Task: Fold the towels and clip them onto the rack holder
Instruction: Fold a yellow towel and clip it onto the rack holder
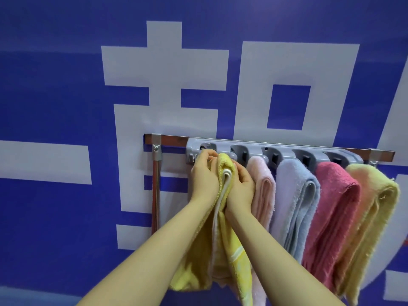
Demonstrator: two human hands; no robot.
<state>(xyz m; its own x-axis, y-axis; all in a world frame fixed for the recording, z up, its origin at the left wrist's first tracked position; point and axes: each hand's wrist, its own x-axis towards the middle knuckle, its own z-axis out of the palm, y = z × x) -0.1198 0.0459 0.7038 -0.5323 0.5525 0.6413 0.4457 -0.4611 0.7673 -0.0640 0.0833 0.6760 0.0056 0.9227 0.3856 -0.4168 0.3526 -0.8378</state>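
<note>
Both hands are raised to the left end of a grey plastic rack holder (273, 151), which is fixed on a brown metal rail (176, 139) on a blue wall with big white characters (163, 69). Between the hands hangs a folded yellow towel (223, 235) with a white edge in its fold. The top of this towel is at the first slot on the left of the holder; whether the clip has already caught it I cannot tell, because the fingers cover this place.

The left hand (202, 174) holds the towel from its left side. Its grip is closed: the fingers are curled over the top of the fold, just under the slot. The right hand (241, 183) holds the same towel from the right side, with the fingers bent around the fold, so this grip is also closed on the cloth. The two hands are very near each other, only the towel is between them.

To the right, four other folded towels hang from the next slots, side by side and touching: a pale pink towel (263, 191), a light blue towel (295, 202), a dark pink towel (331, 219) and, at the far right, a yellow-orange towel (371, 217).

On the left of the holder, a shiny metal pole (155, 195) hangs down from a bracket on the rail.
</note>
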